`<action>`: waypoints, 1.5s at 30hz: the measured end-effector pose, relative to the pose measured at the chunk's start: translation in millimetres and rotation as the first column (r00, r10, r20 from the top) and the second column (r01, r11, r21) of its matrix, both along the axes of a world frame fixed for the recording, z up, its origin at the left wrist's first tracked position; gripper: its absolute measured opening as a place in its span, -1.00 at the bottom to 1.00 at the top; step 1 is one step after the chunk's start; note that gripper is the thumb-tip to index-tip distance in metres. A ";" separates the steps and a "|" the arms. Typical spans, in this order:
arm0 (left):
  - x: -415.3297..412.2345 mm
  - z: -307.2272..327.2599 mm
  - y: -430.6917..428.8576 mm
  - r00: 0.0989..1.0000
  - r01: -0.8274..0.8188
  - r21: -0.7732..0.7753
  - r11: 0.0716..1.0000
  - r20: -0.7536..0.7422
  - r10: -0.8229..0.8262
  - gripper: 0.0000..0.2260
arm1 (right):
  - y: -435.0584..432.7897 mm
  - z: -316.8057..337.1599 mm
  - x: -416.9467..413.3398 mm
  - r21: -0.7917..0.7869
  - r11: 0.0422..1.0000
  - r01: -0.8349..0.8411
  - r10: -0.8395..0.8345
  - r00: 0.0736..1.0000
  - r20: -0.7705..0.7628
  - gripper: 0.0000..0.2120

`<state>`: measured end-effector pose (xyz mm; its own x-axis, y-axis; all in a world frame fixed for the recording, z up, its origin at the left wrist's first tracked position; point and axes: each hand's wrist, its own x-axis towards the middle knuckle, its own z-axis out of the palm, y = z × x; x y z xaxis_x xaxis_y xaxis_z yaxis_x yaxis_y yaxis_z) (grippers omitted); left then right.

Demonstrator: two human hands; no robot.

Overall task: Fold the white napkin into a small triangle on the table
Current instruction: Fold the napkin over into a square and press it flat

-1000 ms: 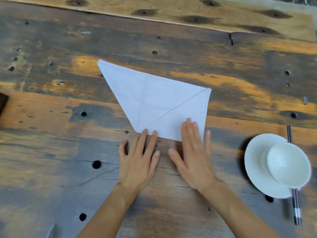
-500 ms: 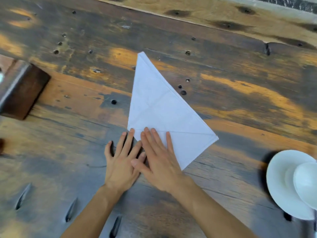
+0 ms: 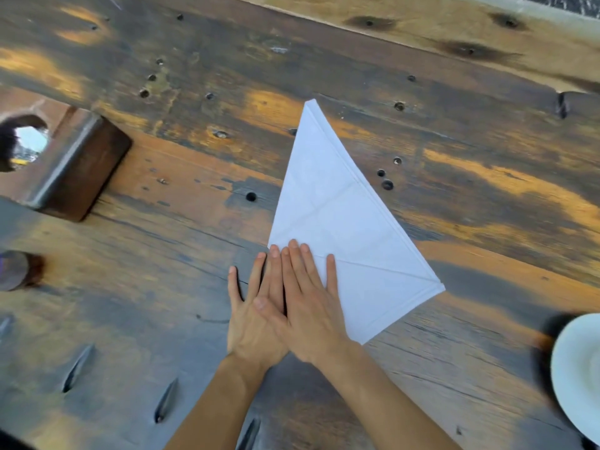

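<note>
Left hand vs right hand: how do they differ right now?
The right hand lies mostly on the napkin; the left hand lies mostly on the table, only its fingertips reaching the napkin's corner. The right hand's thumb side overlaps the left hand. Both are flat, palms down, gripping nothing.

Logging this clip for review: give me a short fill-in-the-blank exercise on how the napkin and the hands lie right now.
1. The white napkin lies flat on the wooden table, folded into a ____.
2. The right hand rests flat on the napkin, its thumb lying over the ____ hand.
3. Both hands lie with fingers ____, gripping nothing.
4. At the right edge of the picture sits a white ____, apart from the napkin.

Missing words: triangle; left; extended; saucer
</note>
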<state>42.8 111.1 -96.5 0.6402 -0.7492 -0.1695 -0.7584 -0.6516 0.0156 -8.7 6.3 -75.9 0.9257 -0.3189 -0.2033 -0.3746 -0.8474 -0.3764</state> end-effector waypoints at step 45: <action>-1.5 4.5 -7.4 0.980 -0.161 -0.169 0.972 -0.146 0.137 -0.09 | -84.3 7.8 -139.8 -0.083 0.945 0.317 -0.327 0.916 -0.234 -0.17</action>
